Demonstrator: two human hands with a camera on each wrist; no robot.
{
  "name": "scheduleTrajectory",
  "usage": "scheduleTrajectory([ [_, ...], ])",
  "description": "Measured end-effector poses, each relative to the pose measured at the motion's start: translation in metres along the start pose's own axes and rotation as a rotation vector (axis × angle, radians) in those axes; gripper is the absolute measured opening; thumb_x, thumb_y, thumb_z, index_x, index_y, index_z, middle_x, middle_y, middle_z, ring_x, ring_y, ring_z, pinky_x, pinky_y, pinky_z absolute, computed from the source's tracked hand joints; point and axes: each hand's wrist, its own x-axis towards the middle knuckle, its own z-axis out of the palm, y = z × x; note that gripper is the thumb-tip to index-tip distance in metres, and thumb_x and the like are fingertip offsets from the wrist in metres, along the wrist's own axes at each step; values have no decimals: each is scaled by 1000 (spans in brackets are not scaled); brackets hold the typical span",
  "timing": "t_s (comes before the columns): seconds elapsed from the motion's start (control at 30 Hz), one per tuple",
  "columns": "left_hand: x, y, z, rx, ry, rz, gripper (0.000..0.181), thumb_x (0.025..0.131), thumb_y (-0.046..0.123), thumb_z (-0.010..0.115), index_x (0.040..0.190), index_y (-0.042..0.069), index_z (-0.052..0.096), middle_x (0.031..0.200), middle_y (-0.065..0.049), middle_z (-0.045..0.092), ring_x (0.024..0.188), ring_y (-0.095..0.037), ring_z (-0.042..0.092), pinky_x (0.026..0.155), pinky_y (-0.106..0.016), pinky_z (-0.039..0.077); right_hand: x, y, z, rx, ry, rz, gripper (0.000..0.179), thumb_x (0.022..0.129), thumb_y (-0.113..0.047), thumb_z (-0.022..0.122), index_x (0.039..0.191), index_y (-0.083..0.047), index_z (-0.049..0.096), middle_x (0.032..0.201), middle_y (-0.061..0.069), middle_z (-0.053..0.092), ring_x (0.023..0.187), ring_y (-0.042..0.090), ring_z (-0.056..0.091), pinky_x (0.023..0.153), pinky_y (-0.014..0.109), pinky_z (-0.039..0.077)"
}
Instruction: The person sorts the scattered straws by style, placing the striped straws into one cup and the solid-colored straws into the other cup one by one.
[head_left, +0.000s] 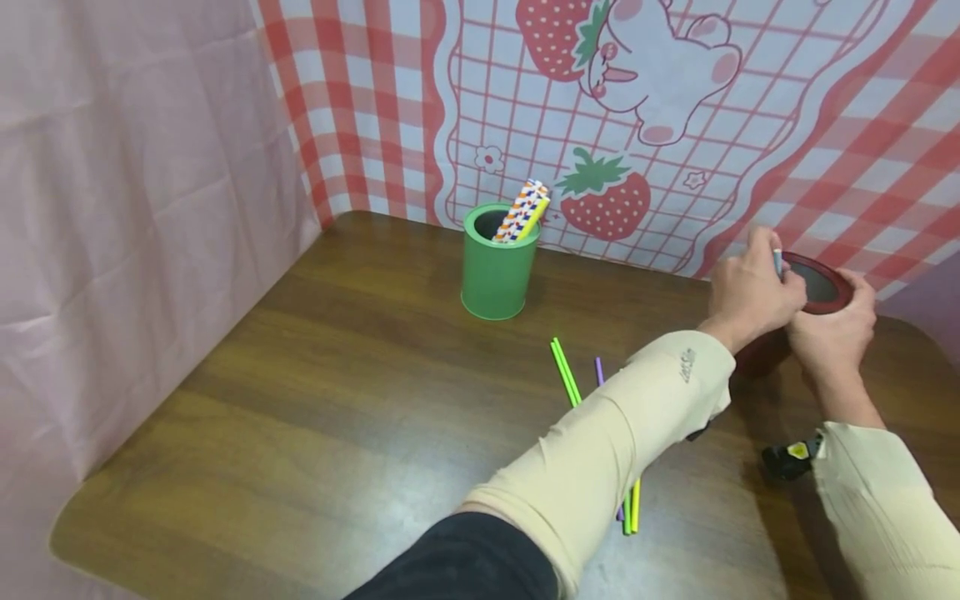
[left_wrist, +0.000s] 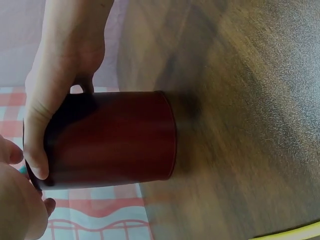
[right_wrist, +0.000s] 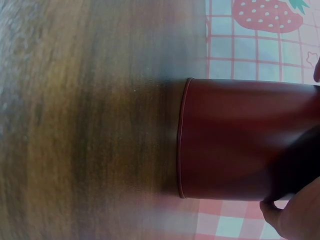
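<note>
At the right of the table stands a dark red cylindrical holder [head_left: 823, 283], upright with its mouth facing up. My right hand [head_left: 836, 333] grips it near the rim, thumb and fingers spread around its side. In the left wrist view that hand wraps the holder's wall [left_wrist: 120, 140]. My left hand [head_left: 757, 292] is at the rim's left side, fingers curled, pinching a slim blue-and-white stick [head_left: 777, 263]. Most of the stick is hidden by the fingers. In the right wrist view, part of my right hand [right_wrist: 302, 212] shows beside the holder's wall [right_wrist: 230, 140].
A green holder [head_left: 495, 279] with patterned and yellow straws [head_left: 523, 212] stands at the back. Green straws [head_left: 565, 371] and a purple straw [head_left: 599, 370] lie mid-table, partly under my left forearm. A yellow straw [head_left: 636, 507] shows below it. A strawberry-print cloth [head_left: 495, 108] hangs behind.
</note>
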Motion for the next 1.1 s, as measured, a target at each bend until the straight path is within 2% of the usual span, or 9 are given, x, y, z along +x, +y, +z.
scheduleTrajectory([
  [0.17, 2, 0, -4, -38, -13, 8, 41, 78, 42, 70, 108, 35, 42, 73, 23, 51, 65, 3, 47, 54, -12, 33, -1, 2, -3, -6, -13, -12, 76, 74, -33, 77, 140, -29, 40, 129, -13, 41, 114, 2, 42, 99, 19, 37],
  [0.3, 4, -5, -10, -131, -39, 32, 46, 78, 44, 71, 114, 34, 45, 83, 23, 57, 70, 6, 49, 56, -10, 34, -3, 4, -8, -42, -37, -8, 81, 74, -36, 78, 142, -29, 34, 134, -13, 38, 118, 1, 39, 102, 21, 35],
  [0.4, 7, -14, -19, -194, -53, 60, 50, 78, 46, 72, 119, 32, 46, 92, 24, 64, 80, 8, 55, 61, -8, 35, -5, 4, -8, -74, -53, -8, 86, 73, -39, 80, 144, -30, 32, 139, -11, 37, 122, 4, 37, 102, 21, 35],
  [0.47, 9, -24, -27, -236, -66, 67, 52, 80, 46, 72, 121, 30, 46, 97, 25, 66, 87, 8, 56, 65, -7, 35, -5, 2, -7, -87, -55, -11, 89, 71, -41, 81, 144, -30, 32, 140, -10, 37, 124, 7, 37, 101, 21, 34],
  [0.63, 13, -55, -47, -285, -92, 87, 49, 83, 44, 70, 123, 27, 46, 100, 19, 68, 89, 4, 59, 69, -10, 38, -4, -2, -4, -73, -61, -30, 90, 70, -40, 83, 144, -29, 33, 141, -7, 39, 128, 11, 36, 103, 21, 34],
  [0.9, 7, -114, -65, -263, -211, 172, 37, 89, 38, 66, 118, 23, 50, 105, 11, 69, 95, -4, 63, 79, -15, 45, -3, -2, -2, -88, -108, -13, 91, 72, -49, 79, 146, -32, 28, 150, 0, 34, 131, 13, 34, 108, 31, 35],
  [1.1, -5, -141, -81, -235, -313, 270, 36, 89, 32, 66, 119, 17, 52, 106, 5, 69, 98, -9, 63, 82, -17, 45, -1, -1, -6, -99, -122, -2, 92, 73, -54, 76, 147, -33, 25, 152, 0, 31, 133, 17, 32, 110, 38, 34],
])
